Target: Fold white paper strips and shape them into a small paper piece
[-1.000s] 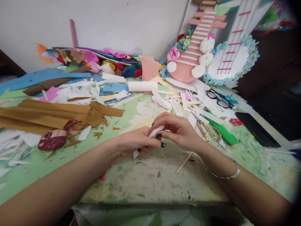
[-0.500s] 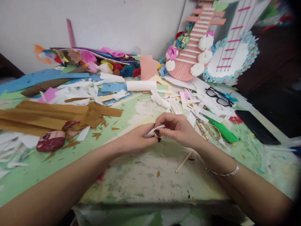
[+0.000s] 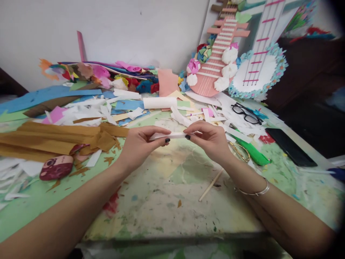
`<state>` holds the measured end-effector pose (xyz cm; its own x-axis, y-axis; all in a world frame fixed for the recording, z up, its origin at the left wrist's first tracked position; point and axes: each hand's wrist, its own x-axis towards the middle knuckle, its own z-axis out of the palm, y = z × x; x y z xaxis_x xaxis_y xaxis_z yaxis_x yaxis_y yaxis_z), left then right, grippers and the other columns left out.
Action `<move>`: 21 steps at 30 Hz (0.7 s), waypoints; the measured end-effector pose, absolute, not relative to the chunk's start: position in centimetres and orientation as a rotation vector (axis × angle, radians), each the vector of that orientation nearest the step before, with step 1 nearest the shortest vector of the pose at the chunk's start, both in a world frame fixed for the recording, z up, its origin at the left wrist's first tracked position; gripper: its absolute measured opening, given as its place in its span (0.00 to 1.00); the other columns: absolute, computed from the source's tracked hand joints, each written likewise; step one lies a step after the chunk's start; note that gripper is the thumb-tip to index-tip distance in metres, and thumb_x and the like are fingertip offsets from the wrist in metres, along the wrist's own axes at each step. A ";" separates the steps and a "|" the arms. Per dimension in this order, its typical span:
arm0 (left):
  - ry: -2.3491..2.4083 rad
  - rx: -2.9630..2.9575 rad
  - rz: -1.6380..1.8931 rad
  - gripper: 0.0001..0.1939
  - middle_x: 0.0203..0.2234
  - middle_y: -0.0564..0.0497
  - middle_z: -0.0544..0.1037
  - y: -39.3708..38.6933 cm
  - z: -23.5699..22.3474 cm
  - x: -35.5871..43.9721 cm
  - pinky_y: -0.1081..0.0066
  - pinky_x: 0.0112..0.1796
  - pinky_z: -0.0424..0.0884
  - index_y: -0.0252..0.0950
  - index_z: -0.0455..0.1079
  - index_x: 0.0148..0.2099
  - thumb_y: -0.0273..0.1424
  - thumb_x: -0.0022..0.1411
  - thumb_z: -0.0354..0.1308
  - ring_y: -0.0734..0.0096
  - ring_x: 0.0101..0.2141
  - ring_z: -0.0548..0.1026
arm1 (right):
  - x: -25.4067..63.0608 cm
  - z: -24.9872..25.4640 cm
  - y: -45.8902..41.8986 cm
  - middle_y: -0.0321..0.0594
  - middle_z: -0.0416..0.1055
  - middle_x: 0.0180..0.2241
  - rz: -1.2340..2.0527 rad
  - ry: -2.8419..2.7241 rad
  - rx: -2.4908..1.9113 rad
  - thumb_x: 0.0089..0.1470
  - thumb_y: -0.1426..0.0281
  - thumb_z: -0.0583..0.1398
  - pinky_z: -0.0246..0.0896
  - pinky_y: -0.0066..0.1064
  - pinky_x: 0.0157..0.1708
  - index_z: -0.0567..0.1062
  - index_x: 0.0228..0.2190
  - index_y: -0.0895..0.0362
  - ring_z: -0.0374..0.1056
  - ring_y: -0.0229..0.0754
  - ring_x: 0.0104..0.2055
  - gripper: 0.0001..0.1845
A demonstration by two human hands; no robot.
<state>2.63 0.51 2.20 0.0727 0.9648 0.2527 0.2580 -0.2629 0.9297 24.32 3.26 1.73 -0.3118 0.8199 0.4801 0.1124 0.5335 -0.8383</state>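
Note:
Between my two hands a narrow white paper strip (image 3: 176,135) is held out level above the table. My left hand (image 3: 144,144) pinches its left end between thumb and fingers. At the other end, my right hand (image 3: 207,138) pinches it the same way. Whether the strip is folded or rolled I cannot tell. A thin wooden stick (image 3: 210,185) lies on the table below my right hand. Gold-handled scissors (image 3: 241,150) rest beside my right wrist, their blades hidden behind the hand.
Brown crepe paper (image 3: 54,140) and a maroon rounded case (image 3: 56,167) lie at left. Behind are white paper scraps and a white roll (image 3: 159,103). At right are glasses (image 3: 246,113), a green wrapped piece (image 3: 253,149) and a phone (image 3: 291,146). Paper instruments (image 3: 212,68) lean on the wall.
My hands have moved apart, and the white paper between them now stretches out straight and level. The view has shifted slightly.

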 end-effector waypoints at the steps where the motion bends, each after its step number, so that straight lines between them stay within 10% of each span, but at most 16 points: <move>1: 1.265 1.681 1.236 0.10 0.25 0.52 0.81 0.7 2.0 2.5 0.75 0.28 0.69 0.37 0.78 0.37 0.31 0.51 0.65 0.72 0.27 0.76 | 24.3 1.6 3.3 0.39 0.73 0.33 0.841 -1.782 -0.784 0.50 0.74 0.63 0.67 0.30 0.34 0.79 0.32 0.54 0.69 0.38 0.38 0.06; 21: 1.115 2.439 0.828 0.07 0.36 0.48 0.80 3.9 -1.4 0.1 0.74 0.35 0.70 0.36 0.77 0.32 0.31 0.58 0.58 0.71 0.35 0.76 | 25.1 -1.2 5.1 0.36 0.70 0.28 0.661 -2.265 -0.998 0.44 0.82 0.59 0.59 0.26 0.30 0.77 0.28 0.58 0.65 0.33 0.29 0.10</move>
